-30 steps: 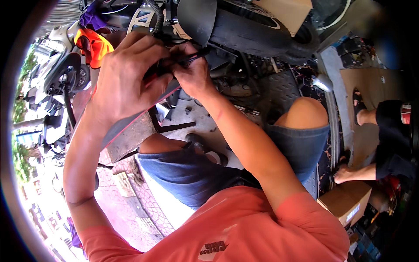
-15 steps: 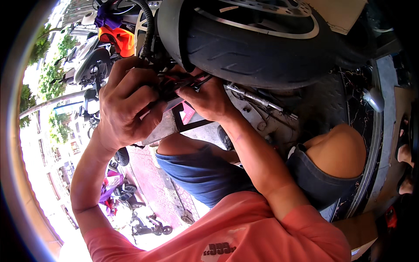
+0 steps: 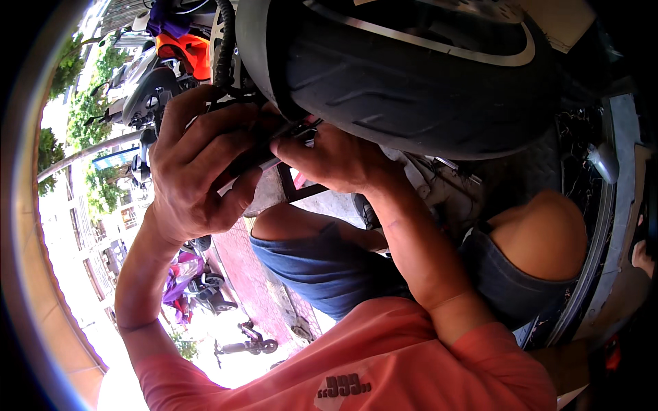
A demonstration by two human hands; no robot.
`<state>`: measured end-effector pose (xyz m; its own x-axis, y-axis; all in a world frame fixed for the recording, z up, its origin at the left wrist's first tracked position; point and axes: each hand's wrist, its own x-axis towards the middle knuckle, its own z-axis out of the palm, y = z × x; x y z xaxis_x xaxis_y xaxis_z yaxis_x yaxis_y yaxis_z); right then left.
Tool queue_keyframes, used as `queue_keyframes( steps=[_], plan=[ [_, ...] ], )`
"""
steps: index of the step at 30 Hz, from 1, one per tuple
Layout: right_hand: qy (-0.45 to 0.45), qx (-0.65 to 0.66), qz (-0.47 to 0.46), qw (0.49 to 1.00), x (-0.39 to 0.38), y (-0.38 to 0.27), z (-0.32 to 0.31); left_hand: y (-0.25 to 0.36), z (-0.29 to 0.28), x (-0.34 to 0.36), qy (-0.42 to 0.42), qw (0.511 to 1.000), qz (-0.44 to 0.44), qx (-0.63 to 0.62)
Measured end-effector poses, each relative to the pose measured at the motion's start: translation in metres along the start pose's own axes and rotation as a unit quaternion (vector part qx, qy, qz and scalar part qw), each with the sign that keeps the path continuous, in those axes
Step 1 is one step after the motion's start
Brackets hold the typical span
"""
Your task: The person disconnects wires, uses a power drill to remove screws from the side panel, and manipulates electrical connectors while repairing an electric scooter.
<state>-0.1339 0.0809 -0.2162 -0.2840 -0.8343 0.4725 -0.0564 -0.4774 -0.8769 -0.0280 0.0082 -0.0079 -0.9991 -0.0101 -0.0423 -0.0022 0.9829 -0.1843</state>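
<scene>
Right hand [image 3: 339, 161] moved beneath tyre [image 3: 418, 89], cardboard box [image 3: 558, 24] beyond

dark, skinny cable-like bit [image 3: 299, 131] with a touch of red on it, held up at a slant right by the near edge of the black fender [image 3: 255, 51], mostly covered so I honestly can't make out either end

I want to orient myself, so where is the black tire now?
In the head view, the black tire spans the upper part, right of centre, just above the right hand, with a curved dark guard at its left.
</scene>
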Motion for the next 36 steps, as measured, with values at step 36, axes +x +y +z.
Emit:
queue_keyframes(
  steps=[36],
  plan=[
    [0.038,0.105,-0.015,0.994,0.003,0.023,0.026,-0.002,0.000,0.003,-0.028,0.999,0.003,-0.026]
  ],
)
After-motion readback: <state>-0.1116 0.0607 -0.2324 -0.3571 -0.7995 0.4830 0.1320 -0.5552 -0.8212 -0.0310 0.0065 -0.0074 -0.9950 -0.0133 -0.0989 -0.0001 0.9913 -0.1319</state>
